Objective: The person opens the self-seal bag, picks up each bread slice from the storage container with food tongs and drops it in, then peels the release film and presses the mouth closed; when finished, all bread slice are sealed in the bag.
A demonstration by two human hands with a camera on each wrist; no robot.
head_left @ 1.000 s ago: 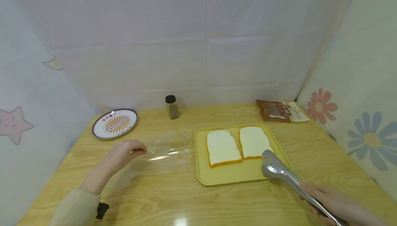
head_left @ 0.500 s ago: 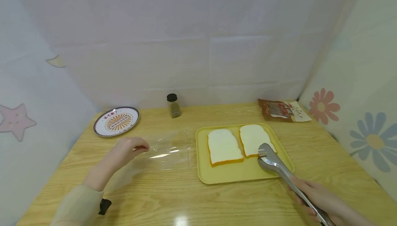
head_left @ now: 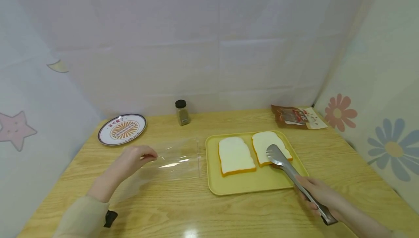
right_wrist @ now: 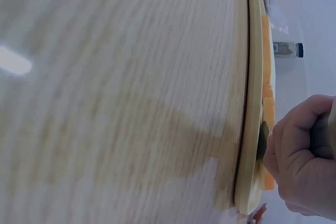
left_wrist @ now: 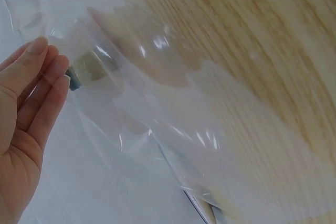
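Left arm: sleeve (head_left: 82,216), pale cream, single colour, lower left of the frame; cuff terminates on the forearm. Adjacent to the cuff: black part (head_left: 110,218), small, angular, type indistinct. Left hand (head_left: 139,156): bare, five-fingered. Right hand (head_left: 315,196): bare; forearm bare to the lower right of the frame.

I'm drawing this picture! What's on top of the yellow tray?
Two bread slices lie side by side on the yellow tray. The metal tongs cover part of the right slice. You can't see the tray's surface under the bread.
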